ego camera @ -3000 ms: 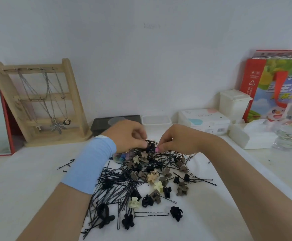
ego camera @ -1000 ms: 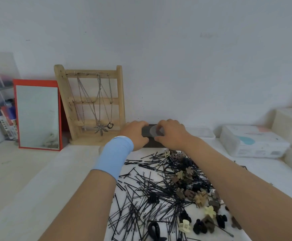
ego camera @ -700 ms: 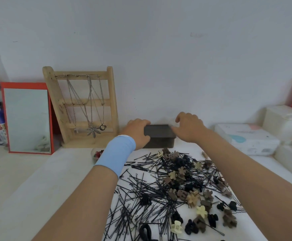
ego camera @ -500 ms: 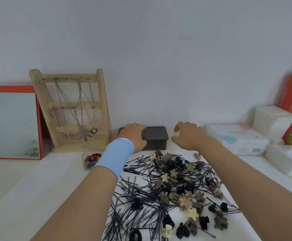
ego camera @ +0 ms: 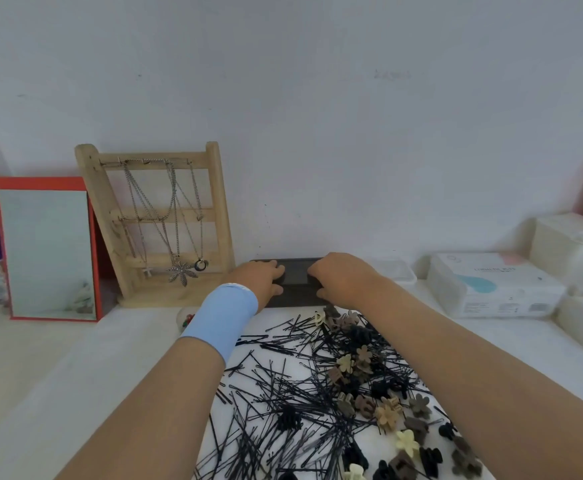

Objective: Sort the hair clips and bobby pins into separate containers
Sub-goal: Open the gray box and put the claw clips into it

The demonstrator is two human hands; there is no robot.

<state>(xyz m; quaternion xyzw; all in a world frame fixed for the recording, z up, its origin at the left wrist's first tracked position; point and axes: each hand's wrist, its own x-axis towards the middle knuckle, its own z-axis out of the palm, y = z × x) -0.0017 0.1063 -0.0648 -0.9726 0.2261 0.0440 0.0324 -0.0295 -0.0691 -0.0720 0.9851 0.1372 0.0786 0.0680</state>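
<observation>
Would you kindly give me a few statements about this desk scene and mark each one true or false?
1. The left hand and right hand both grip the box. True.
2. The wristband is on the right wrist. False: it is on the left wrist.
3. Necklaces hang on the stand. True.
4. The mirror stands to the right of the stand. False: it stands to its left.
5. The pins and clips are already sorted apart. False: they lie mixed in one pile on the table.
</observation>
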